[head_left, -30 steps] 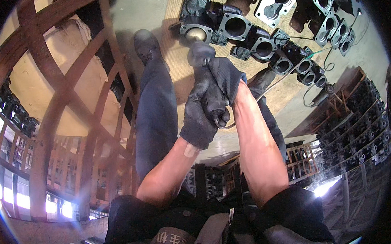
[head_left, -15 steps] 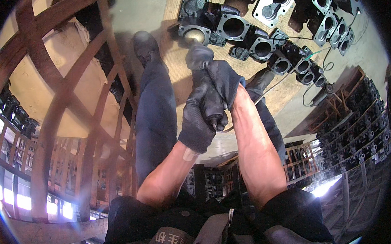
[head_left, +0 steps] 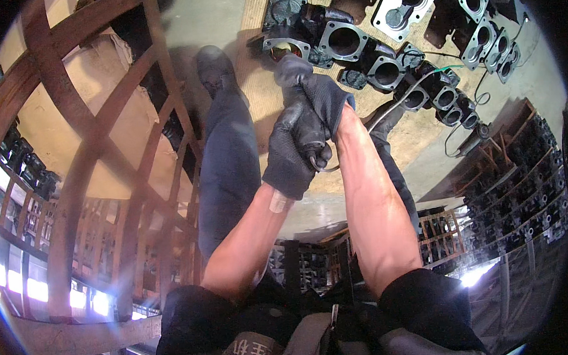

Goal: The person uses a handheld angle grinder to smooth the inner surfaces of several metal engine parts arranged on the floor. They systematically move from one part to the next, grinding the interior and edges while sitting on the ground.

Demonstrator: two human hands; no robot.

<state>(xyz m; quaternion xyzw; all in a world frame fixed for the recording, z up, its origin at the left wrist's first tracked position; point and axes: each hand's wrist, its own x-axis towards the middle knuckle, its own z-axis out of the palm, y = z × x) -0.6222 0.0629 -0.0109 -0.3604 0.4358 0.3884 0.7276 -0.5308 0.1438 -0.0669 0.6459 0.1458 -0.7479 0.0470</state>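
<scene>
A: Note, from your left: wooden lattice frame (head_left: pixel 94 156) stands close by your leg (head_left: pixel 231 161). Your left hand (head_left: pixel 292 154), gloved, is closed round the rear of the hand tool (head_left: pixel 302 95).

B: And the right?

A: Your right hand (head_left: pixel 321 97) is closed on the tool further forward. Its tip sits at the nearest black casting (head_left: pixel 285 44), which lies on the floor in a row with the others.

B: Risk?

A: Likely two. The tip could skid off the casting's rim if you lean. The thin cable (head_left: pixel 409 95) trails past your right forearm and could snag.
</scene>
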